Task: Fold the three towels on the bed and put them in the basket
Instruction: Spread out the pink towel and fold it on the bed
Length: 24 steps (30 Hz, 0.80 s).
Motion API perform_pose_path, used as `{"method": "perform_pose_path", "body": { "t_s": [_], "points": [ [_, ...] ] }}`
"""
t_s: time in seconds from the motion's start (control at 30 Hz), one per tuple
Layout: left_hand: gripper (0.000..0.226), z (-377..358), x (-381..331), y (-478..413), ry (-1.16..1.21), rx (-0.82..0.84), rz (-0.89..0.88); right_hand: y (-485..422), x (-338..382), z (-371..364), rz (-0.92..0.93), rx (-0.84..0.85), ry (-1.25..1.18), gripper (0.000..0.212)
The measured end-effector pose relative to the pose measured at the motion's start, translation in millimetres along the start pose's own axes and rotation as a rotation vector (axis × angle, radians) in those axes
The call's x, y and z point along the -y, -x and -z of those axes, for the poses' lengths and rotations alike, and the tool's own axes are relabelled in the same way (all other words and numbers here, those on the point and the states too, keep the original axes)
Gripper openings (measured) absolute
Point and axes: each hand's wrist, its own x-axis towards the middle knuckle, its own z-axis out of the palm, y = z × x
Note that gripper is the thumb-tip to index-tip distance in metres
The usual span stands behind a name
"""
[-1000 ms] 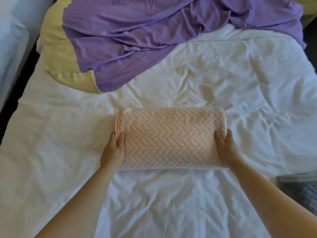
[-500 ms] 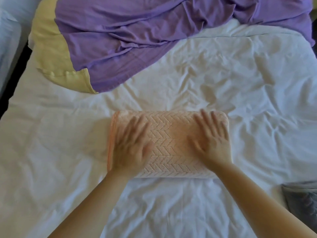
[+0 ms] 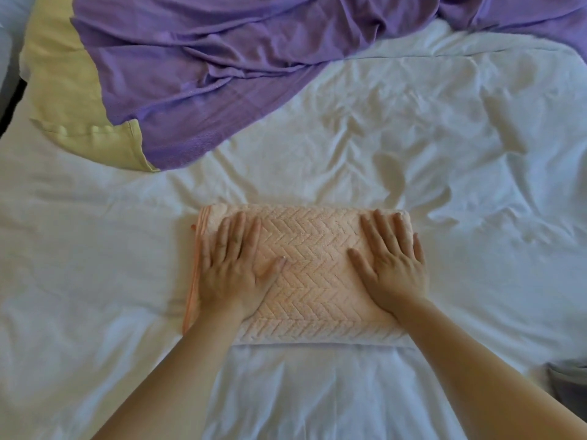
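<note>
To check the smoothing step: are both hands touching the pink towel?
Touching. The head view shows the left hand and the right hand lying flat, fingers spread, on top of the towel.

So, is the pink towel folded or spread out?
Folded: the pink towel is a compact rectangle with stacked edges at its left end; left hand and right hand lie flat on it.

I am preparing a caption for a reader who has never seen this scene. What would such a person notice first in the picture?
First, the folded peach towel with a herringbone weave, in the middle of the white bed, with the left hand and the right hand pressing flat on its two ends. Next, the crumpled purple cloth across the top, with a pale yellow cloth at its left edge.
</note>
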Motion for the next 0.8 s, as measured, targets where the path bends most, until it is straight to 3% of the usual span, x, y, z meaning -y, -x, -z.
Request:
{"method": "perform_pose_path", "body": {
  "t_s": [0.17,0.33,0.37,0.5,0.57,0.8],
  "points": [
    [0.085,12,23,14,0.043,0.067,0.137,10,1,8,-0.014,0.04,-0.087,0.071],
    [0.106,19,44,45,0.652,0.011,0.418,33,-10,27,-0.39,-0.015,-0.699,0.091],
    [0.103,20,49,49,0.752,0.045,0.48,39,-11,29,-0.444,0.014,-0.747,0.09],
    [0.05,31,58,58,1.034,0.201,0.595,56,-13,42,-0.584,0.229,-0.928,0.087],
    [0.043,41,60,57,1.048,0.277,0.601,65,-11,53,-0.605,0.267,-0.916,0.082],
    [0.041,109,53,84,0.933,0.155,0.404,137,1,110,-0.607,0.052,-0.893,0.067]
  ]
}}
